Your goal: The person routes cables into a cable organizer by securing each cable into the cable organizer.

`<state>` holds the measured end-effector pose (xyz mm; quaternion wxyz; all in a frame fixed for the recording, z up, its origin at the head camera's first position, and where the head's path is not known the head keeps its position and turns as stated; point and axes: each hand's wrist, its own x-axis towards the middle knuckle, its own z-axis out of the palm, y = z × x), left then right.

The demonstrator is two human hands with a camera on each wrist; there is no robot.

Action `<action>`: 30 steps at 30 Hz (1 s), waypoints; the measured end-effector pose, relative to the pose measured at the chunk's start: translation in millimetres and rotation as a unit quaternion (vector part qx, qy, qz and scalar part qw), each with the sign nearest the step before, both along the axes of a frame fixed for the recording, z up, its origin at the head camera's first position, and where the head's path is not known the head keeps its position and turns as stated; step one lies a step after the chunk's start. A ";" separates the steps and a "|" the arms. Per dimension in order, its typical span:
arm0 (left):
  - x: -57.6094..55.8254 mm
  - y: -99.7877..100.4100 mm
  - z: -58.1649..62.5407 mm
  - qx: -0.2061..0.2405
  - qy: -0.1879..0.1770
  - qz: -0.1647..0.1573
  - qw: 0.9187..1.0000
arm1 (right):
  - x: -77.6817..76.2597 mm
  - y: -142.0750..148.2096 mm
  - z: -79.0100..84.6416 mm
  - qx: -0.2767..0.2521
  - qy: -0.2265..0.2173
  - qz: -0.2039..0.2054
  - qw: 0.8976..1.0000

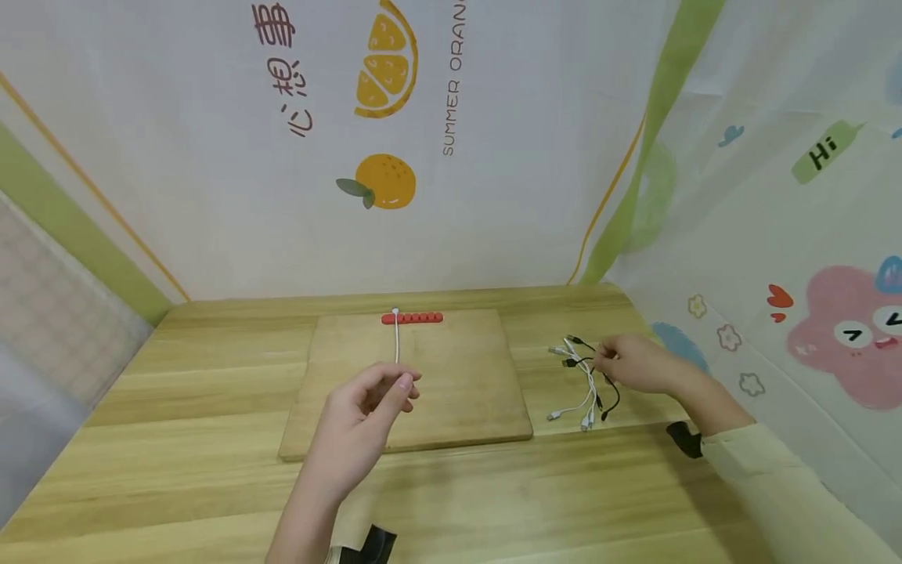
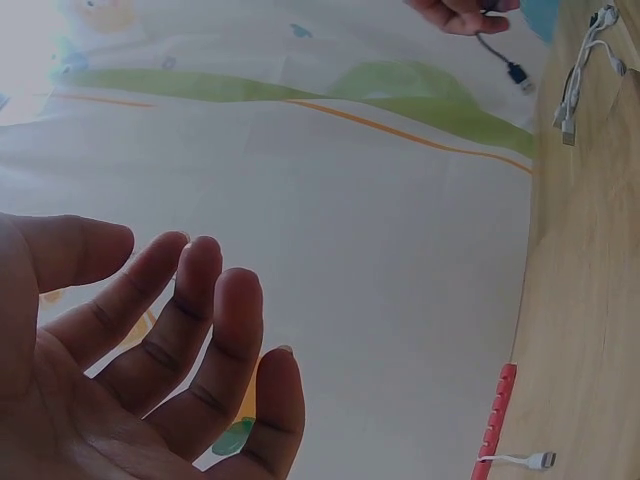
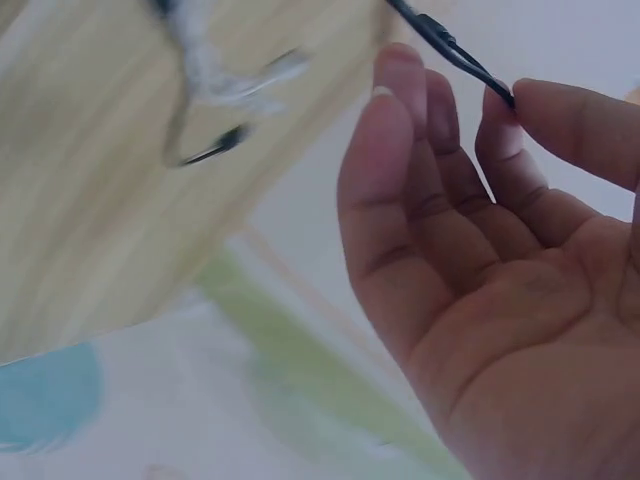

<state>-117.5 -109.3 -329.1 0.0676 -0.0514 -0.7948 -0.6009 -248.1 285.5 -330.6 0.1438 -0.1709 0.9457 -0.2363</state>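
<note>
Between thumb and index finger, my right hand [image 1: 637, 364] pinches a black USB cable [image 3: 455, 50], whose plug [image 2: 520, 75] hangs down in the left wrist view. Just beside and below that hand lies a loose bunch of white cables [image 1: 589, 384] and black ones. My left hand [image 1: 355, 431] is raised over the front of the wooden board [image 1: 465, 384], fingers loosely bent and holding nothing. Along the board's back edge runs a red cable holder strip [image 1: 423, 318] with several slots. A white cable [image 1: 397, 337] sits across its left end, its lower part hidden behind my left hand.
The board lies on a wood-grain table [image 1: 176, 439]. A white printed curtain [image 1: 507, 196] rises behind the table's back edge, and another printed sheet [image 1: 761, 235] stands along the right side. Black straps [image 1: 685, 440] hang at both wrists.
</note>
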 end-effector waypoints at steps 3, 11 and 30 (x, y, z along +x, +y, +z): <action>-2.8 1.9 -0.1 0.003 0.002 -0.008 1.000 | 9.8 -14.7 10.9 -0.010 0.013 0.007 1.000; -9.0 9.7 -3.8 -0.002 -0.018 -0.024 1.000 | 43.2 -64.7 35.8 -0.049 0.063 0.035 0.996; -22.3 23.6 -18.0 0.108 -0.104 -0.093 0.984 | 98.5 -135.7 18.4 -0.225 0.117 0.130 0.959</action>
